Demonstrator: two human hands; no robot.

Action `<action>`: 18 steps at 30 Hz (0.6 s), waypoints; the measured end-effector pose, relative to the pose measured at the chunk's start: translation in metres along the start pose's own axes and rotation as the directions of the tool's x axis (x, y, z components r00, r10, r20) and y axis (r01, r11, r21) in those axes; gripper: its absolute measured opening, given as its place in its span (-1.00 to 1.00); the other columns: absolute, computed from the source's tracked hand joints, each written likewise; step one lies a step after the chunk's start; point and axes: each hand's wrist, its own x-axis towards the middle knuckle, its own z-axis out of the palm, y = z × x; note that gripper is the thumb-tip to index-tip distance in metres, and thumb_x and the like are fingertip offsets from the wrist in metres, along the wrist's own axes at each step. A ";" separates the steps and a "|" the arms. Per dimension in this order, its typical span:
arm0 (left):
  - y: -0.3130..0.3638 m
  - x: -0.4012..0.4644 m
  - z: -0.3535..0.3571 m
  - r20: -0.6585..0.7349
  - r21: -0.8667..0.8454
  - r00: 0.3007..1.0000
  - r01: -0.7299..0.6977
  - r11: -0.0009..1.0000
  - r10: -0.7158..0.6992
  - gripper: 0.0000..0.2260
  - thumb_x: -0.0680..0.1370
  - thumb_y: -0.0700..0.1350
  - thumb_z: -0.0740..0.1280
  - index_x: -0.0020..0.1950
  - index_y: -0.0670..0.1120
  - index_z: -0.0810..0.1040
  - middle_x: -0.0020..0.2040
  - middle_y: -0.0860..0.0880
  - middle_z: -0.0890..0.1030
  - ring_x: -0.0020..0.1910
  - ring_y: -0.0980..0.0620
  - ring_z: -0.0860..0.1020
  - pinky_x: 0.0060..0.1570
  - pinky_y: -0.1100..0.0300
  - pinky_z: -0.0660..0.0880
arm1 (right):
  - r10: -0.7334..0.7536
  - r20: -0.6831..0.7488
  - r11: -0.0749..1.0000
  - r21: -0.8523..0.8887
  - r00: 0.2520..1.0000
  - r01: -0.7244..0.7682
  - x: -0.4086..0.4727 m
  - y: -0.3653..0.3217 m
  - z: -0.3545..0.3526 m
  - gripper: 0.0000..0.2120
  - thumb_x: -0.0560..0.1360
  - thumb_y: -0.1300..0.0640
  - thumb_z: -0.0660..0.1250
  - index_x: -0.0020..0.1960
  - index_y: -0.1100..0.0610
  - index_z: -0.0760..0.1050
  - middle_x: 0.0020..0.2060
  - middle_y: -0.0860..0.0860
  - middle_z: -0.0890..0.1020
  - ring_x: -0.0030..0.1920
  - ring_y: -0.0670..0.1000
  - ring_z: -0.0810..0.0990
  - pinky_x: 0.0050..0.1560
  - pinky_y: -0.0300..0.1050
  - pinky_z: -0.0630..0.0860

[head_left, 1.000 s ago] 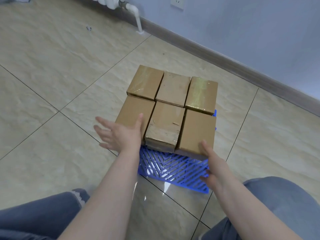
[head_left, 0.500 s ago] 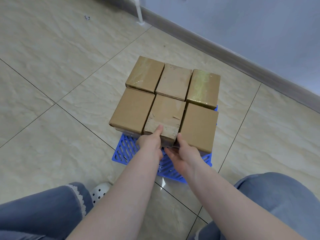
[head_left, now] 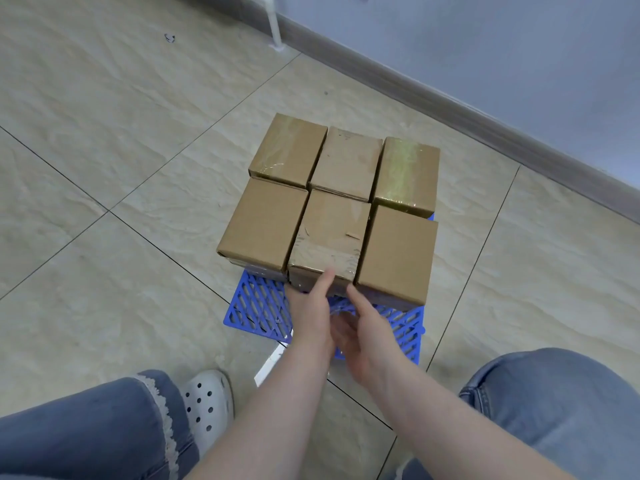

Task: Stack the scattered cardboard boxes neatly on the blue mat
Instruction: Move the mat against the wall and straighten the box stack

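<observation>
Several brown cardboard boxes stand packed in a two-by-three block on the blue lattice mat (head_left: 258, 308), with a lower layer partly showing under the front row. The taped middle front box (head_left: 332, 233) sits level with its neighbours. My left hand (head_left: 310, 318) is against that box's near face, thumb touching its top front edge, fingers hidden below. My right hand (head_left: 370, 341) hovers just in front of the same box over the mat, fingers spread, holding nothing.
Tiled floor surrounds the mat. A grey baseboard (head_left: 450, 95) and blue wall run behind the stack, with a white pipe (head_left: 273, 26) at the far corner. My denim knees (head_left: 554, 403) and a white clog (head_left: 206, 403) are close in front.
Both hands came from the stack's outer front corners to the middle front box. Since half a second ago the right hand has drawn back a little from it.
</observation>
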 end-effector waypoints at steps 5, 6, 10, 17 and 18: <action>-0.031 0.012 -0.033 -0.240 0.106 0.970 0.065 0.992 -0.038 -0.15 0.28 -0.04 0.42 0.52 0.08 0.14 0.49 -0.13 0.24 0.33 -0.23 0.42 0.21 -0.13 0.43 | 0.141 -0.093 0.988 -0.045 0.986 -0.145 0.018 0.045 -0.024 -0.72 0.51 -0.03 0.35 -0.03 0.20 0.48 -0.19 0.13 0.52 -0.25 0.08 0.55 -0.11 -0.04 0.53; -0.032 0.019 -0.039 -0.344 0.150 0.938 0.095 0.984 -0.038 -0.23 0.37 -0.07 0.43 0.52 -0.05 0.16 0.46 -0.17 0.27 0.29 -0.23 0.42 0.15 -0.04 0.43 | 0.152 -0.109 0.985 -0.069 0.982 -0.160 0.026 0.051 -0.028 -0.67 0.51 -0.06 0.35 0.06 0.21 0.50 -0.07 0.17 0.57 -0.15 0.11 0.58 -0.08 -0.01 0.57; -0.028 0.042 -0.052 -0.532 0.114 0.821 0.311 0.944 -0.206 -0.26 0.39 0.07 0.50 0.40 -0.22 0.23 0.36 -0.26 0.37 0.26 -0.25 0.41 0.23 -0.07 0.41 | 0.181 -0.233 0.974 -0.093 0.955 -0.207 0.053 0.061 -0.040 -0.69 0.54 -0.06 0.35 0.08 0.17 0.42 -0.16 0.16 0.43 -0.22 0.10 0.47 -0.02 0.09 0.56; -0.062 0.136 -0.084 -0.400 0.197 0.905 0.238 0.951 -0.143 -0.05 0.16 0.27 0.50 0.42 -0.17 0.34 0.31 -0.17 0.50 0.20 -0.20 0.55 0.14 -0.09 0.55 | 0.211 -0.310 0.973 0.160 0.927 -0.168 0.101 0.062 -0.068 -0.63 0.46 -0.05 0.45 -0.18 0.24 0.43 -0.64 0.09 0.46 -0.69 0.03 0.43 -0.61 -0.20 0.45; -0.067 0.147 -0.086 -0.412 0.211 0.904 0.216 0.953 -0.114 -0.07 0.17 0.25 0.52 0.42 -0.15 0.35 0.31 -0.18 0.49 0.19 -0.20 0.55 0.13 -0.05 0.54 | 0.207 -0.313 0.971 0.180 0.927 -0.156 0.105 0.061 -0.072 -0.63 0.44 -0.05 0.47 -0.17 0.24 0.44 -0.66 0.08 0.48 -0.71 0.02 0.43 -0.58 -0.21 0.45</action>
